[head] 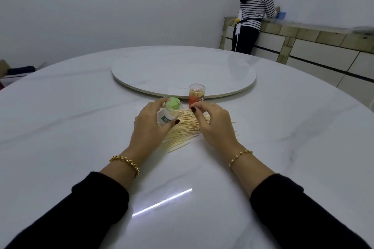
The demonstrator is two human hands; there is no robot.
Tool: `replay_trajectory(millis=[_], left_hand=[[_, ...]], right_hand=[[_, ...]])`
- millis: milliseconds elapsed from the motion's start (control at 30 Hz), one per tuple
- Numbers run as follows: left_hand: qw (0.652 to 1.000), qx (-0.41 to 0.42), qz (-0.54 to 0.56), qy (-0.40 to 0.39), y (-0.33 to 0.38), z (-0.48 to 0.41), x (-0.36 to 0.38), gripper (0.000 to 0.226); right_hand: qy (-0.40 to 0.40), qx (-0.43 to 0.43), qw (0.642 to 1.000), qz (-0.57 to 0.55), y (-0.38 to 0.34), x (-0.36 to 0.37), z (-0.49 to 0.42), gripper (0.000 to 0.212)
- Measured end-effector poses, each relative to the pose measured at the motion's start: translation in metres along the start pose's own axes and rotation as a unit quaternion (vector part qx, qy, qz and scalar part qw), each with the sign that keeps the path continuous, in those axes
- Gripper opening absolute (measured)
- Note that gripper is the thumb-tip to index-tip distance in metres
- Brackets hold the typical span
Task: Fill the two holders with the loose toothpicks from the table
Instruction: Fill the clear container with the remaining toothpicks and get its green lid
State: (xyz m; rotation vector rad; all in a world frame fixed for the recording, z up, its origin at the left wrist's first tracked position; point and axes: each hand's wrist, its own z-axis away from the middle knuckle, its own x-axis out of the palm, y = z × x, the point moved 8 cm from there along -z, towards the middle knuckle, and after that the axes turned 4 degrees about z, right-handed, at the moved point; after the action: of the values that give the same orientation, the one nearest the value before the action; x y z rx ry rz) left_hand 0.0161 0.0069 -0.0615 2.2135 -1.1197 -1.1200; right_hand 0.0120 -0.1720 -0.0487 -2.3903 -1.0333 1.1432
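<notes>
A pile of loose wooden toothpicks (pixel 185 132) lies on the white marble table (pixel 81 127) in front of me. My left hand (pixel 148 125) grips a clear holder with a green bottom and green label (pixel 169 112), tilted on its side above the pile. A single toothpick runs from near its mouth toward my right hand (pixel 214 125), whose thumb and fingers are curled together over the pile's right part. An orange holder (pixel 196 95) with toothpicks inside stands upright just behind the pile.
A round white turntable (pixel 182 68) sits in the table's middle, right behind the orange holder. A person in a striped top stands at a tiled counter (pixel 303 40) at the back right. A box lies at the far left.
</notes>
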Motion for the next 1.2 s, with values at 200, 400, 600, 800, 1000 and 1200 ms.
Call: replay_trajectory(millis=[200,400,600,800,1000,1200], left_hand=[[1.0,0.004,0.001,0.003,0.001,0.0,-0.001,0.059],[0.999,0.029,-0.015,-0.018,0.011,0.002,0.003,0.056],[0.997,0.062,-0.028,-0.044,0.019,0.004,0.008,0.057],[0.995,0.077,-0.038,-0.057,0.023,0.005,0.012,0.058],[0.996,0.065,-0.049,-0.024,0.018,0.003,0.005,0.057],[0.995,0.043,-0.089,0.008,0.01,0.0,0.001,0.057]], right_hand=[[-0.056,0.007,0.998,0.038,0.001,0.012,0.003,0.027],[-0.055,-0.014,0.996,0.073,-0.001,0.014,0.001,0.024],[-0.033,-0.033,0.996,0.078,-0.005,0.008,0.0,0.019],[0.003,-0.075,0.995,0.064,-0.013,0.004,0.0,0.014],[0.001,-0.074,0.996,0.04,-0.014,0.004,0.0,0.02],[-0.075,-0.071,0.994,-0.045,-0.021,0.013,0.005,0.039]])
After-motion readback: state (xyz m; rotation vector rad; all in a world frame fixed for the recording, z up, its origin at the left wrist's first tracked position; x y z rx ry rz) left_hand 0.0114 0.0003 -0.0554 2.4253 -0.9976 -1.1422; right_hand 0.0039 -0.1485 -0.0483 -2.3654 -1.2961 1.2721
